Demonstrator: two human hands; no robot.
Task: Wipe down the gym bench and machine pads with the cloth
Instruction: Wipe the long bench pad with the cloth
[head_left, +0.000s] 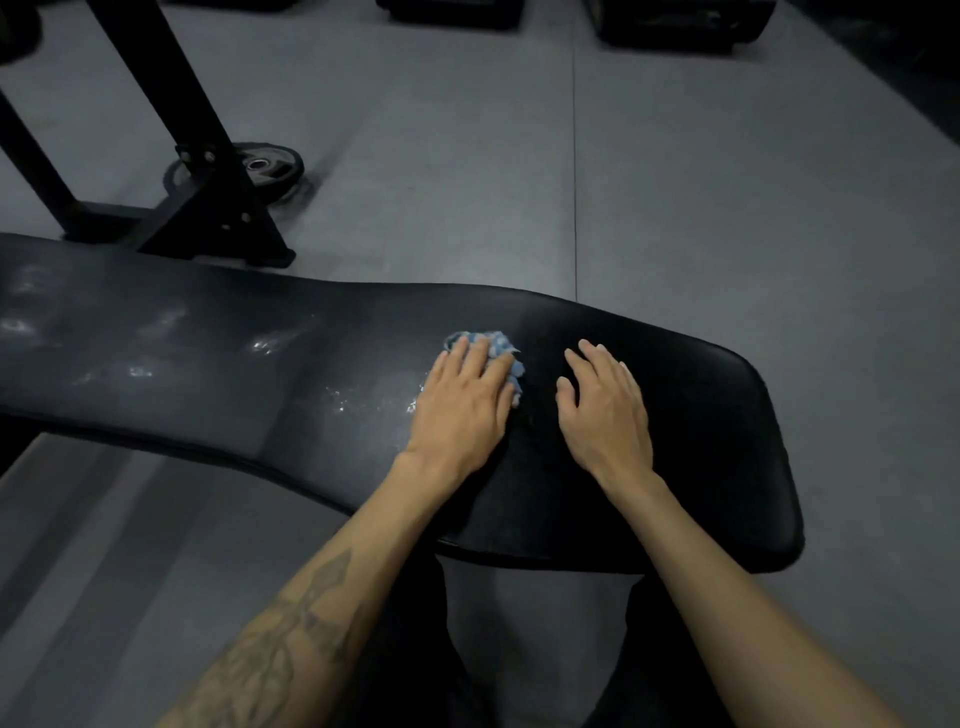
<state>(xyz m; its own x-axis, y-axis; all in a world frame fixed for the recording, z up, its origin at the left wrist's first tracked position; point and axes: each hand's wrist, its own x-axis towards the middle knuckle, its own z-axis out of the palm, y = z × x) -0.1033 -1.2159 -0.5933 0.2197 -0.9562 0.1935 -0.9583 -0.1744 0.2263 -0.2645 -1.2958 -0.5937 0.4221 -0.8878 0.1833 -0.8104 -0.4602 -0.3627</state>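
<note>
You are in the middle of wiping the bench pad, which serves here as your counter (675, 415). Your left hand (462, 405) lies flat on the blue cloth (506, 353), its fingers (475, 361) straight and close together, pressing the bunched cloth down rather than curling round it; the cloth shows just past the fingertips and along their right side. Your right hand (605, 410) rests bare on the pad just beside it, fingers straight and slightly spread, holding nothing and apparently bracing you. To the left of your left fingers the pad carries pale, wet-looking smears (270, 343), some just beside the hand and others well apart toward the far end; the pad under and right of your right fingers looks dark and even. Judging by that, the next move calls for sliding the cloth leftward across those smears with steady downward pressure, keeping the cloth trapped under the fingers so it does not bunch out from beneath them. The machine pads are not in view.
</note>
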